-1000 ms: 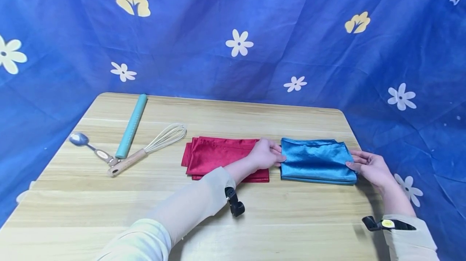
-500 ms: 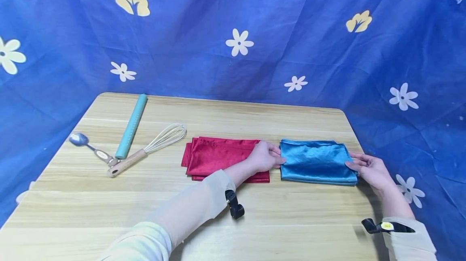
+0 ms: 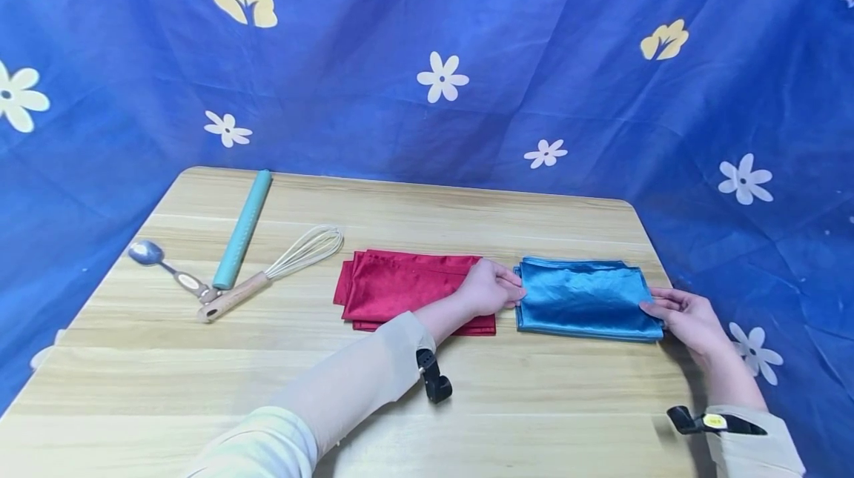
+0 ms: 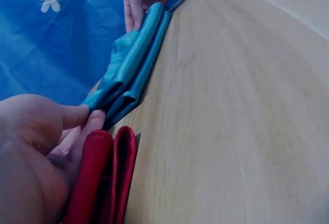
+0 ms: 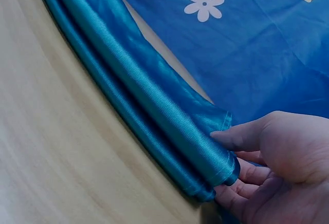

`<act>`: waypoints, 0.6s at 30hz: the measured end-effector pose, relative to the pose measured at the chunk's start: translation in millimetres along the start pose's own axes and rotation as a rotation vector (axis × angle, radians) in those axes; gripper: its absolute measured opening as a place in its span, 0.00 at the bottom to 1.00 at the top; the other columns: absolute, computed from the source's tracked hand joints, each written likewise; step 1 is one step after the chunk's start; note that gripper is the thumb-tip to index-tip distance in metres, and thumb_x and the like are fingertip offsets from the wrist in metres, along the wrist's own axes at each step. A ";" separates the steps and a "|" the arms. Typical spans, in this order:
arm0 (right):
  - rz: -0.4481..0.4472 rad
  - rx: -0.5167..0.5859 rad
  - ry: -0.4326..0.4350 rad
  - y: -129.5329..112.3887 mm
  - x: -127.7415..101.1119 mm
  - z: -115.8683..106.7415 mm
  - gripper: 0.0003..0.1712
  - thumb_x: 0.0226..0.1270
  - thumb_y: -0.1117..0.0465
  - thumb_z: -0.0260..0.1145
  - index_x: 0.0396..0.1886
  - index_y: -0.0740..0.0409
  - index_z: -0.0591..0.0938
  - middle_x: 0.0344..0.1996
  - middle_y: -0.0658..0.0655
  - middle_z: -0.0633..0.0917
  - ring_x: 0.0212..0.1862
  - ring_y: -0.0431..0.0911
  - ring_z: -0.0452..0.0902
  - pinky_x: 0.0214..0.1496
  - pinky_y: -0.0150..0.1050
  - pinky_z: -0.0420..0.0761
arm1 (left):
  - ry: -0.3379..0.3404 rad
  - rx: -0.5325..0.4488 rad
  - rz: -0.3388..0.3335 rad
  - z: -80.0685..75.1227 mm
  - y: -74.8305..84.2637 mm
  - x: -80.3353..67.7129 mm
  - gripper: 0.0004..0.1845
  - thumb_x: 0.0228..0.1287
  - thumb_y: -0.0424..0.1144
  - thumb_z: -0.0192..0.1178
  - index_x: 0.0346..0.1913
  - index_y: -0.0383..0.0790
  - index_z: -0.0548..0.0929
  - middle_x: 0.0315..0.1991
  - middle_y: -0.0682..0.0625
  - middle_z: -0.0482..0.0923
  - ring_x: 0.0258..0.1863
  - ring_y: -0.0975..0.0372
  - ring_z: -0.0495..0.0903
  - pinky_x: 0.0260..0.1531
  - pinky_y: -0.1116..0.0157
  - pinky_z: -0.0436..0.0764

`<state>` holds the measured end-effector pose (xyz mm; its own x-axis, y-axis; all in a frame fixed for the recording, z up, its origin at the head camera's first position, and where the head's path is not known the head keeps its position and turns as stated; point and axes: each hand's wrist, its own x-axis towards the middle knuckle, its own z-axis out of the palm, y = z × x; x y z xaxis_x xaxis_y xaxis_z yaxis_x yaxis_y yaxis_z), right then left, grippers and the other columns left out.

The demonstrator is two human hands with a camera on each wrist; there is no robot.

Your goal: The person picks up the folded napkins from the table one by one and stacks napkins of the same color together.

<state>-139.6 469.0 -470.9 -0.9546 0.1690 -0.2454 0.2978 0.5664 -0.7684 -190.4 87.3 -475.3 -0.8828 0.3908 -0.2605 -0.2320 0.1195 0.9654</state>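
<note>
A folded blue satin cloth point(image 3: 583, 300) lies toward the right side of the table. My left hand point(image 3: 492, 287) pinches its left edge between thumb and fingers, and its wrist passes over a folded red satin cloth point(image 3: 400, 285). At the opposite end, my right hand point(image 3: 690, 319) pinches the blue cloth's right edge, thumb on top and fingers beneath. Stacked folds of the blue cloth point(image 5: 139, 90) show along its near side in the right wrist view. The red cloth's folds point(image 4: 123, 157) sit right beside my left fingers in the left wrist view.
On the left of the wooden table point(image 3: 427, 433) lie a teal rolling pin point(image 3: 243, 230), a whisk point(image 3: 267, 278) with a wooden handle and a metal spoon point(image 3: 163, 263). A blue flowered curtain point(image 3: 333, 55) hangs behind and beside the table.
The blue cloth's right end has shifted slightly right along with my right hand, and its top looks flatter. My left hand stays at the left edge. The head view has shifted a little.
</note>
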 end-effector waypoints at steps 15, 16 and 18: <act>-0.002 -0.149 0.065 1.3 1.9 5.7 0.40 0.73 0.42 0.72 0.68 0.72 0.78 0.59 0.70 0.82 0.53 0.51 0.78 0.40 0.25 0.77 | 0.004 0.112 0.005 0.0 0.3 0.3 0.05 0.67 0.27 0.72 0.42 0.30 0.87 0.29 0.46 0.87 0.30 0.59 0.90 0.34 0.66 0.89; -0.005 -0.150 0.068 0.5 2.3 6.8 0.40 0.74 0.43 0.72 0.68 0.72 0.78 0.59 0.70 0.82 0.55 0.53 0.77 0.40 0.24 0.77 | 0.004 0.125 0.009 -0.1 0.0 0.5 0.05 0.67 0.27 0.72 0.42 0.30 0.87 0.29 0.46 0.87 0.29 0.59 0.90 0.34 0.66 0.89; -0.012 -0.147 0.069 -1.0 3.1 8.8 0.39 0.74 0.44 0.73 0.67 0.72 0.78 0.58 0.70 0.82 0.55 0.55 0.77 0.39 0.24 0.77 | 0.009 0.158 0.015 -0.5 -0.7 0.9 0.05 0.67 0.28 0.72 0.42 0.31 0.86 0.28 0.47 0.87 0.29 0.60 0.89 0.33 0.67 0.89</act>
<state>-142.7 461.9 -476.1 -0.9579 0.2137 -0.1916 0.2867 0.6796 -0.6753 -191.3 87.1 -476.2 -0.8893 0.3859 -0.2453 -0.1521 0.2562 0.9546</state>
